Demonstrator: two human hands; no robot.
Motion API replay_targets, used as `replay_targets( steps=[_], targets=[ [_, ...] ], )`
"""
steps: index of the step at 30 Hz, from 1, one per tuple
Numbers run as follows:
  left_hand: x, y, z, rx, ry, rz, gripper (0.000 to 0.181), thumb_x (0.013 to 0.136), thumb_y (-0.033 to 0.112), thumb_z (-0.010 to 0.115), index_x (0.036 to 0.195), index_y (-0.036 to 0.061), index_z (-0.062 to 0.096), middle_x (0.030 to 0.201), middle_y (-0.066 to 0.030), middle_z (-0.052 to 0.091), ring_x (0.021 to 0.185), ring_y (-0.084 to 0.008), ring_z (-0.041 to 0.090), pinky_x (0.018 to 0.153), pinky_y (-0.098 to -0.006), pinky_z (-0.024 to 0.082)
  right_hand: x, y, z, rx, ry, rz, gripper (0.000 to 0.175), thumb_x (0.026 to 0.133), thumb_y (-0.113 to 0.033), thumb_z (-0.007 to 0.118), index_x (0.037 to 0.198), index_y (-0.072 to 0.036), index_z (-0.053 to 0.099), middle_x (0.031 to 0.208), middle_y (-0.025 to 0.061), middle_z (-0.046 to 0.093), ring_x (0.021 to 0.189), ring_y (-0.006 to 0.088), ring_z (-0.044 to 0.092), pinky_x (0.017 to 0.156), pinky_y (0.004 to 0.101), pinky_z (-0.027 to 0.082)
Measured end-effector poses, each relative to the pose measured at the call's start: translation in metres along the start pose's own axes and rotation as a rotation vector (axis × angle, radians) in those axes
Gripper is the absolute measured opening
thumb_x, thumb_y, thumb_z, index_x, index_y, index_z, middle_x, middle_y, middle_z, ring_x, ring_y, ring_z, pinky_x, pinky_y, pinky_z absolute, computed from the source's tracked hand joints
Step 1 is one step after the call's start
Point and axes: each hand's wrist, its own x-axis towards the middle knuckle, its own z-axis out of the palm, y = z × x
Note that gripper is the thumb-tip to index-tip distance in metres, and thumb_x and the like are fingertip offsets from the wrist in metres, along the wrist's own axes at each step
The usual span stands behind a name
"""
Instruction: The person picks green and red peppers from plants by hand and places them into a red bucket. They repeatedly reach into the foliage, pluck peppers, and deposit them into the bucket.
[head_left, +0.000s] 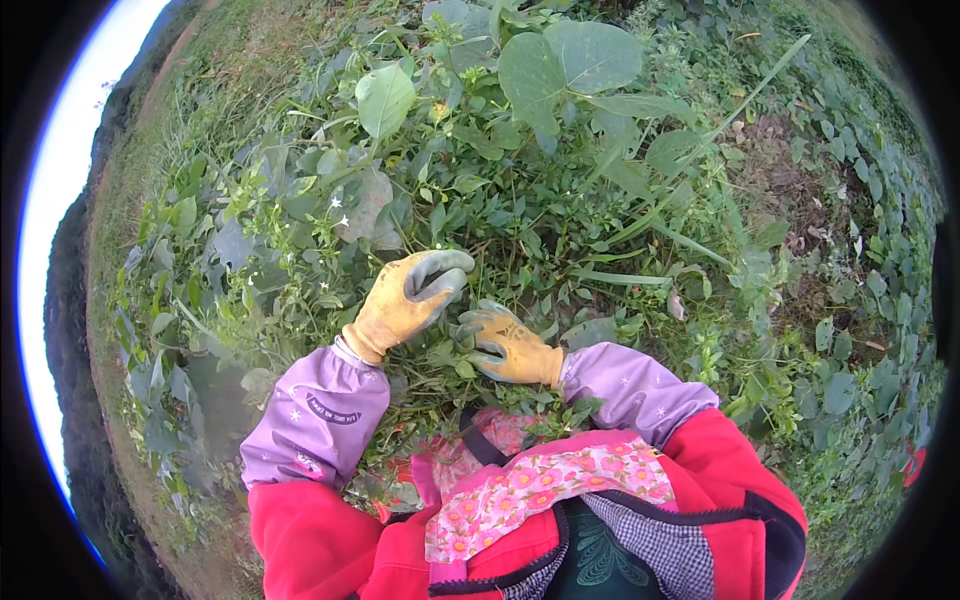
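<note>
My left hand wears a yellow glove with grey-coated fingers and is raised over the leafy plants, thumb and fingers curled close together; whether a stem is between them cannot be told. Just to its right and nearer my body, my right hand, gloved alike, reaches among green leaves, its fingertips partly hidden by foliage. Dense pepper-like plants with small pointed leaves stand beyond both hands. Cut or loose-looking greenery lies against the pink floral apron at my front.
Large round vine leaves and long grass blades rise ahead. Small white flowers dot the growth on the left. Dry brown plant matter lies at the right, beside more vines. A red object shows at the far right.
</note>
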Motion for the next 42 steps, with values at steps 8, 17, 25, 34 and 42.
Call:
replay_targets(
  steps=[8, 17, 25, 34, 42],
  targets=[
    [0.105, -0.052, -0.034, 1.521, -0.335, 0.011, 0.062, 0.084, 0.043, 0.06, 0.134, 0.0093, 0.048, 0.136, -0.0159, 0.047, 0.135, -0.035, 0.033, 0.116, -0.0481, 0.016, -0.009, 0.008, 0.014, -0.079, -0.139, -0.029, 0.025, 0.081, -0.018, 0.065, 0.103, -0.008, 0.057, 0.115, 0.0115, 0.056, 0.12, 0.0325, 0.048, 0.108, 0.0497, 0.033],
    [-0.045, -0.15, -0.069, 0.854, -0.287, -0.713, 0.081, 0.082, 0.065, 0.053, 0.126, -0.0028, 0.05, 0.127, -0.0234, 0.055, 0.12, -0.0342, 0.052, 0.102, -0.0382, 0.041, -0.016, 0.004, -0.009, 0.046, -0.212, 0.122, 0.034, 0.086, -0.024, 0.063, 0.115, -0.008, 0.058, 0.129, 0.0159, 0.053, 0.118, 0.0328, 0.051, 0.108, 0.0411, 0.035],
    [-0.09, -0.169, 0.115, 0.512, 0.181, -0.468, 0.08, 0.079, 0.034, 0.061, 0.141, -0.004, 0.03, 0.133, -0.0358, 0.042, 0.114, -0.0423, 0.055, 0.091, -0.044, 0.048, 0.063, 0.034, -0.063, 1.029, 0.279, 0.546, 0.041, 0.097, -0.031, 0.055, 0.127, -0.004, 0.052, 0.115, 0.0014, 0.059, 0.101, 0.0089, 0.054, 0.088, 0.027, 0.045],
    [-0.097, -0.211, 0.116, 0.609, -0.237, -0.167, 0.048, 0.071, 0.024, 0.069, 0.117, 0.0101, 0.06, 0.108, -0.0105, 0.065, 0.098, -0.0289, 0.062, 0.084, -0.0376, 0.049, 0.068, 0.076, 0.071, -0.249, -0.739, 0.009, 0.043, 0.084, -0.033, 0.055, 0.126, -0.023, 0.057, 0.13, 0.0058, 0.056, 0.126, 0.0287, 0.046, 0.108, 0.0455, 0.031],
    [-0.022, -0.047, 0.032, 0.701, -0.304, 0.125, 0.037, 0.08, 0.029, 0.065, 0.111, 0.0095, 0.061, 0.102, -0.0115, 0.066, 0.096, -0.0308, 0.063, 0.084, -0.0417, 0.05, 0.03, 0.074, 0.095, -0.264, -0.191, -0.061, 0.029, 0.088, -0.036, 0.057, 0.105, -0.014, 0.063, 0.104, 0.006, 0.064, 0.101, 0.027, 0.055, 0.085, 0.0418, 0.044]
  ],
)
